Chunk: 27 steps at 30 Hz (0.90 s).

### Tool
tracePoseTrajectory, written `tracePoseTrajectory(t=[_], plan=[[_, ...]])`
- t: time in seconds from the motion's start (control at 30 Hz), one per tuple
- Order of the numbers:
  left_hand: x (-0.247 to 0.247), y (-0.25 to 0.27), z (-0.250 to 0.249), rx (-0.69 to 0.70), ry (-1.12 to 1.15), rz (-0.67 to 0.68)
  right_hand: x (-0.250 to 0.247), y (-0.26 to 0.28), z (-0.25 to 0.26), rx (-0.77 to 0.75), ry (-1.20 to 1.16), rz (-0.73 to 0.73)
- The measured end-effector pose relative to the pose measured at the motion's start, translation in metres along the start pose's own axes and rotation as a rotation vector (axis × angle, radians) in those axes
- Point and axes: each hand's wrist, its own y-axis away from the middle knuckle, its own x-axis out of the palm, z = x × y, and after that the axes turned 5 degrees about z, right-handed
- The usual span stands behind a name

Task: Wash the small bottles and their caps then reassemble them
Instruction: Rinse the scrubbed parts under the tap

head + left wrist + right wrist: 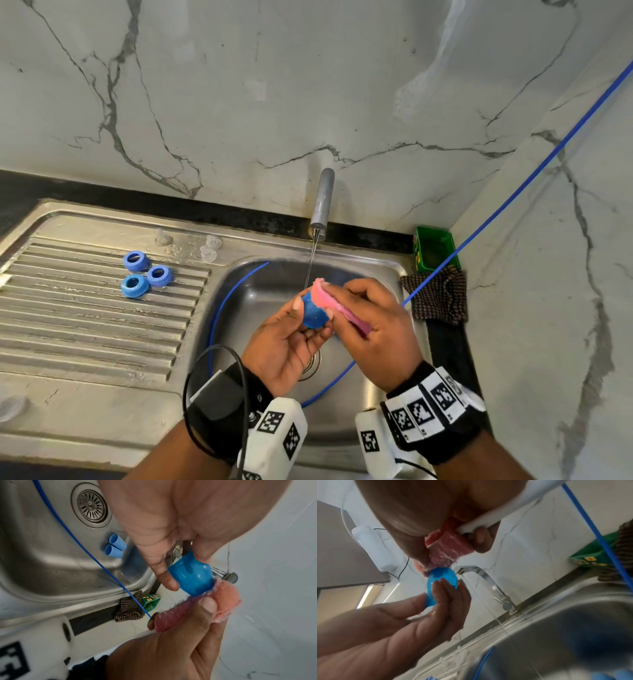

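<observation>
My left hand (pixel 311 318) pinches a blue domed cap (pixel 313 308) between thumb and fingers over the sink basin (pixel 376 284). My right hand (pixel 356 305) grips a folded pink sponge (pixel 327 296) and presses its end against the cap's top (pixel 192 577), close to the thin stream from the tap (pixel 322 202). Three blue rings (pixel 137 262) (pixel 160 275) (pixel 134 286) lie on the ribbed drainboard. Three clear teats (pixel 163 238) (pixel 213 241) (pixel 209 255) stand behind them. Two pale blue cylindrical pieces (pixel 115 547) lie in the basin near the drain (pixel 91 507).
A thin blue tube (pixel 513 192) runs from the upper right down into the basin and loops round it. A green box (pixel 433 248) and a checked cloth (pixel 436 299) sit on the counter at the sink's right corner. Marble wall stands behind and to the right.
</observation>
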Motion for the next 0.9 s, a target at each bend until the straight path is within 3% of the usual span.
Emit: tracePoseTrajectory(t=[0.13,0.33,0.47,0.53,0.67,0.9], plan=[[0.001,0.007,-0.002,-0.011,-0.039,0.009,-0.004,0.000,-0.002,0.058,-0.057,-0.060],[-0.001,0.014,-0.002,-0.061,-0.116,-0.063,-0.001,0.011,0.008,0.036,-0.157,0.066],[-0.002,0.020,-0.003,-0.114,-0.038,-0.079,-0.001,0.021,0.013,0.017,-0.276,0.187],[-0.003,0.022,-0.004,-0.133,-0.019,-0.039,0.001,0.024,0.015,0.040,-0.294,0.167],[-0.001,0.024,-0.001,-0.159,-0.061,-0.003,0.006,0.022,0.011,0.223,-0.237,0.016],[-0.014,0.023,-0.008,-0.145,-0.234,0.052,-0.008,0.023,0.017,0.180,-0.206,0.104]])
